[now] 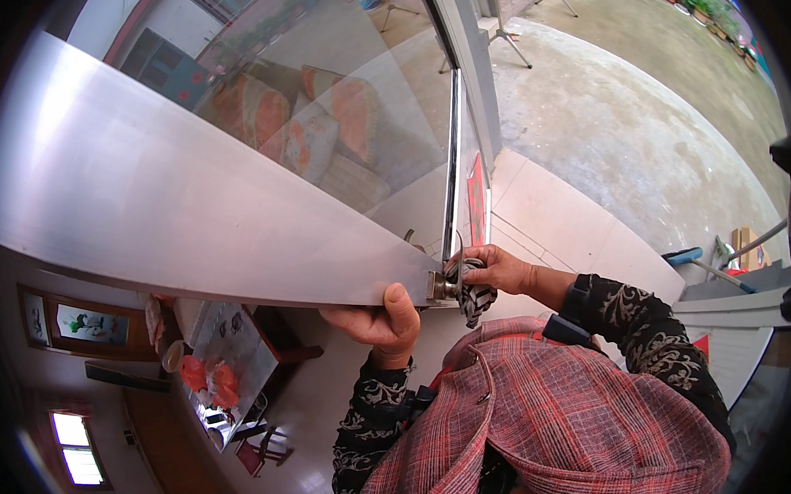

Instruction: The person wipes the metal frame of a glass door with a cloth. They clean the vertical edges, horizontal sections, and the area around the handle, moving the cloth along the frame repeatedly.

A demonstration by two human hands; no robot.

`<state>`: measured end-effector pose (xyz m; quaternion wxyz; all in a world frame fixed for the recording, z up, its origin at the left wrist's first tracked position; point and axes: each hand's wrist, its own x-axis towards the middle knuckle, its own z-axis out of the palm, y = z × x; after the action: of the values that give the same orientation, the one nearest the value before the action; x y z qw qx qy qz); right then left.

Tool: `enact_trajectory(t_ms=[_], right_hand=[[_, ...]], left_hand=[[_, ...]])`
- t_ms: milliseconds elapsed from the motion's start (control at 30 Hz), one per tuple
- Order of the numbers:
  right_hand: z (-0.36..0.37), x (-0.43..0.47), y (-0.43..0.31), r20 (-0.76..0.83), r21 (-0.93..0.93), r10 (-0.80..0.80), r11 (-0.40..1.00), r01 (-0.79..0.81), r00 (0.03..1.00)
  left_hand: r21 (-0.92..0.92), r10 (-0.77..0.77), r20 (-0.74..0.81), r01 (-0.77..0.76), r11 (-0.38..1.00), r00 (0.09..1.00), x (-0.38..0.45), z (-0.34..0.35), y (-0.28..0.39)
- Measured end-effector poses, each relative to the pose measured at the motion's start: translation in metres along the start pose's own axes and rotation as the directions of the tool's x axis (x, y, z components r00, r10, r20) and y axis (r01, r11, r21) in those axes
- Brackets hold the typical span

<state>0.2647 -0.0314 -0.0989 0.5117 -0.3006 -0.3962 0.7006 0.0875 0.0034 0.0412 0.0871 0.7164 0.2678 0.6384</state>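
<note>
Before me stands a metal-framed door [169,210] with a glass pane [337,130], seen along its broad, shiny edge face. My left hand [389,323] holds this edge, thumb up on the metal and the other fingers on the far side of the rim. At the corner of the face sits a metal door handle [442,288]. My right hand [502,270] pinches a crumpled dark-and-white patterned cloth [475,303] against the handle. The cloth hides part of the handle and hangs below my fingers.
Indoors at lower left are a table [241,343] with red plastic bags [209,381] and a small stool [262,451]. A blue-headed broom [684,257] lies at right, near a white panel [724,345]. Beyond the tiled threshold [552,200] is a concrete yard [594,99].
</note>
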Motion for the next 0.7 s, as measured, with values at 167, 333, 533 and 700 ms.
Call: enact_trajectory(t_ms=[167,333,533,700], right_hand=[[0.001,0.002,0.001,-0.011,-0.051,-0.071,0.996,0.071,0.997],[0.003,0.004,-0.001,-0.097,-0.202,-0.041,0.979,0.021,0.994],[-0.008,0.006,0.011,0.022,-0.553,-0.322,0.785,0.280,0.946],[-0.014,0.004,0.024,0.005,-0.650,-0.294,0.725,0.226,0.956]], left_hand=[[-0.042,-0.040,-0.021,0.039,0.998,0.999,-0.004,0.000,-0.002],[-0.095,-0.091,-0.023,0.088,0.992,0.996,-0.006,-0.001,-0.001],[-0.006,-0.024,-0.014,0.024,1.000,1.000,-0.003,-0.001,-0.002],[0.020,-0.006,-0.005,0.006,1.000,1.000,-0.002,-0.003,-0.004]])
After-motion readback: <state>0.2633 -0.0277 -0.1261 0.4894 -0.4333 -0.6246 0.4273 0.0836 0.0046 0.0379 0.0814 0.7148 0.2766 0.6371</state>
